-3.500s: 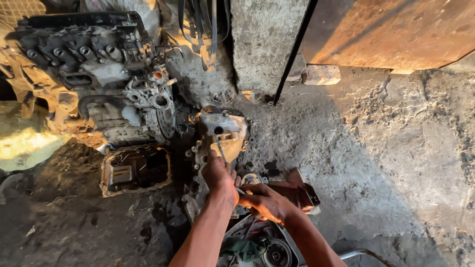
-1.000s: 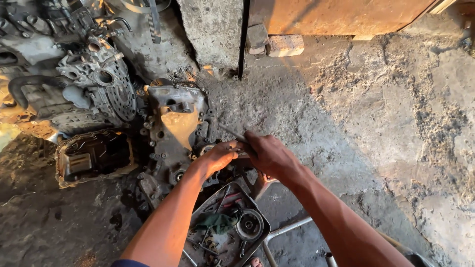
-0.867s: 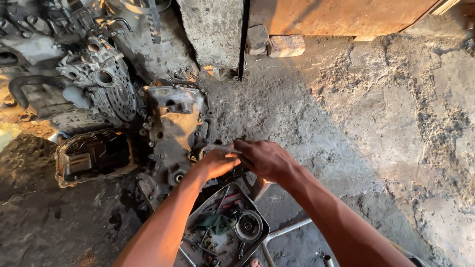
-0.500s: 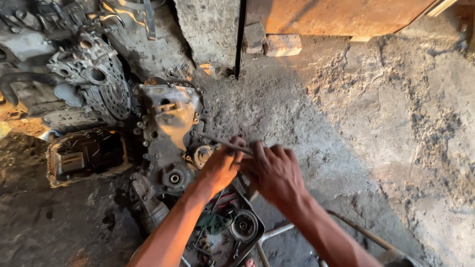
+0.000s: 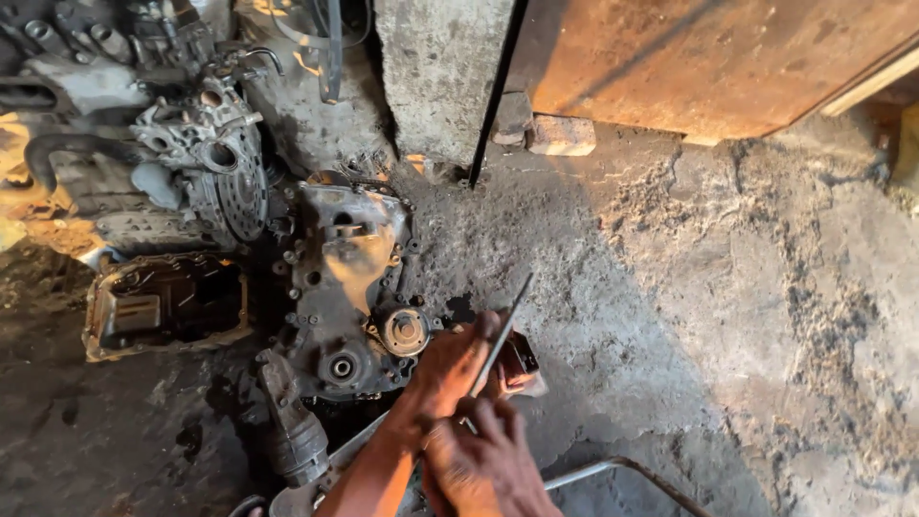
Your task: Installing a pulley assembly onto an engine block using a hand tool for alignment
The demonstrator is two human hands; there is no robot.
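My left hand (image 5: 445,369) is closed around a thin, flat metal rod (image 5: 507,321) that slants up and to the right from my fist. My right hand (image 5: 483,464) is just below it, with its fingers curled on the rod's lower end. Both hands hover beside a greasy engine front cover (image 5: 345,278) that lies flat on the dirt floor, close to its round pulley hub (image 5: 404,330). A small reddish-brown block (image 5: 524,362) lies partly hidden under my left hand.
A dirty engine block (image 5: 182,163) stands at the back left, with an open oil pan (image 5: 163,306) in front of it. A concrete pillar (image 5: 440,77), a wooden door (image 5: 708,57) and a brick (image 5: 560,134) line the back. A bent metal tube (image 5: 613,469) runs along the near floor.
Both hands have drawn back from the cover toward me. The rod, which lay low between them, now slants upward in my left hand, with my right hand below it.
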